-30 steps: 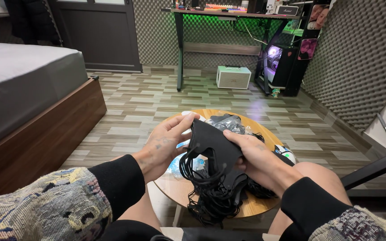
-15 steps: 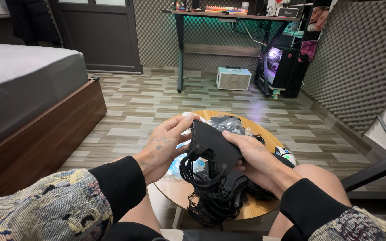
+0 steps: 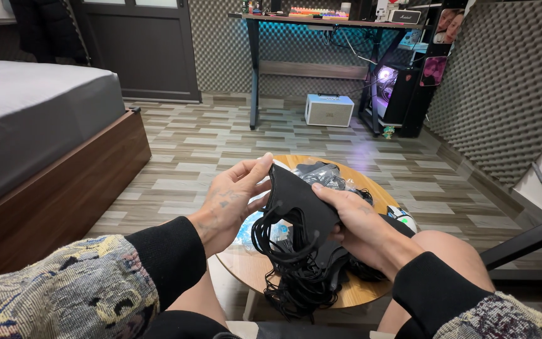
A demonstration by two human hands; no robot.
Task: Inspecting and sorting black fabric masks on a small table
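Both of my hands hold a stack of black face masks [image 3: 299, 204] above a small round wooden table [image 3: 371, 292]. My left hand [image 3: 233, 201] grips the stack's left edge, thumb up against its top corner. My right hand [image 3: 352, 223] clasps the right side, thumb lying across the front. A tangle of black elastic ear loops [image 3: 293, 263] hangs down from the stack over the table. More black masks in clear plastic wrap [image 3: 324, 174] lie on the table behind the stack.
A white rounded object [image 3: 403, 216] sits at the table's right edge by my right knee [image 3: 453, 251]. A grey bed on a wooden frame [image 3: 45, 144] fills the left. Far back stand a desk [image 3: 321, 19], a lit computer tower [image 3: 393, 88] and a small white speaker box [image 3: 329, 110].
The mask stack has tilted slightly and my left thumb has shifted up along its top edge. Both hands stay in nearly the same place.
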